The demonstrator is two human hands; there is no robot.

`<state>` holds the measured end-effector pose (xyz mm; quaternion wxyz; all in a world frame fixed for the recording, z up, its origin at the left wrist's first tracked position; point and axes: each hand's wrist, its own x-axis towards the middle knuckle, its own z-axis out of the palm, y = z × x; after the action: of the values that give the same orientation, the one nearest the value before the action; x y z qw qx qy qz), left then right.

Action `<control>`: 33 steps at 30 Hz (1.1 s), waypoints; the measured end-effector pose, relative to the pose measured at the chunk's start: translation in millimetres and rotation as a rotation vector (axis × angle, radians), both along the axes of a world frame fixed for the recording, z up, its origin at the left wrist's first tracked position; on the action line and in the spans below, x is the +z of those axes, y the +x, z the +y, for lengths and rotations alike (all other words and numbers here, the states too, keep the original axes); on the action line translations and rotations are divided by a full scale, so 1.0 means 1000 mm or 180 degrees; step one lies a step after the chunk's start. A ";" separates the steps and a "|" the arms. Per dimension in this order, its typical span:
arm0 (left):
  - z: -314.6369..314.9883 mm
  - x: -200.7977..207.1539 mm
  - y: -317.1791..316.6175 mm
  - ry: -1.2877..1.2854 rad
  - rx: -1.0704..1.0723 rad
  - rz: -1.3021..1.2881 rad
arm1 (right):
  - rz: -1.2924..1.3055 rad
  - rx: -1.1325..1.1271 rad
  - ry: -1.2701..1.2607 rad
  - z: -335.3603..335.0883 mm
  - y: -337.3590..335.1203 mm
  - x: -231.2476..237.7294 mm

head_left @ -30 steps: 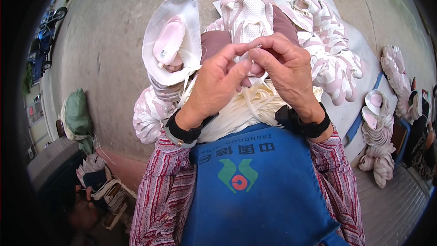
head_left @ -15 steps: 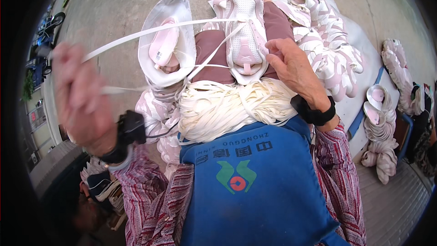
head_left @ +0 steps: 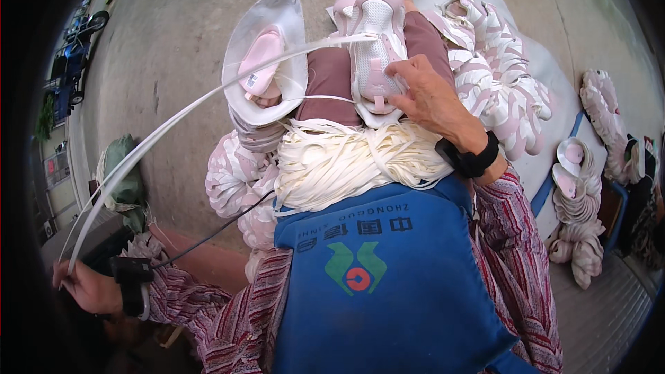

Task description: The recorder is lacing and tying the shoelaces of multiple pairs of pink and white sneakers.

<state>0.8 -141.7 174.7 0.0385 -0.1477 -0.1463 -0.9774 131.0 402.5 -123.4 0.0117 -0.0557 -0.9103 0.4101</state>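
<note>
A pink and white shoe upper lies across my lap, its tongue toward me. From its lacing area a long white shoelace stretches taut down to the far left. At that end my left hand is closed, pinching the lace between thumb and fingers. My right hand rests at the right edge of the upper, thumb and index finger apart, fingertips touching it. Between the upper and my blue apron lies a thick bundle of cream laces.
Left of my lap, a white shoe upper with a pink insole-like piece tops a stack. Heaped uppers cover a pale sheet at right. More stacked uppers stand farther right. A dark green bag sits at left.
My left hand has swung down and outward to the far left, drawing the lace long and straight. My right hand has shifted slightly left over the upper.
</note>
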 end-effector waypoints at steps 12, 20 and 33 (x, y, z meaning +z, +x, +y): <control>-0.102 -0.053 -0.036 -0.1009 0.1227 0.0293 | 0.0341 -0.0563 -0.0451 0.012 -0.008 0.028; -0.069 -0.032 -0.041 -0.1430 0.1150 0.0526 | 0.0416 -0.0078 -0.0034 0.012 -0.004 -0.007; 0.349 -0.196 0.053 -0.4044 -0.1201 0.0484 | 0.1554 -0.0114 -0.1225 -0.042 -0.008 0.106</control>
<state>54.1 207.0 -21.2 -0.2175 -0.2333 -0.6622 -0.6781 123.0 360.4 -17.9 0.2263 0.0272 -0.7851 0.5759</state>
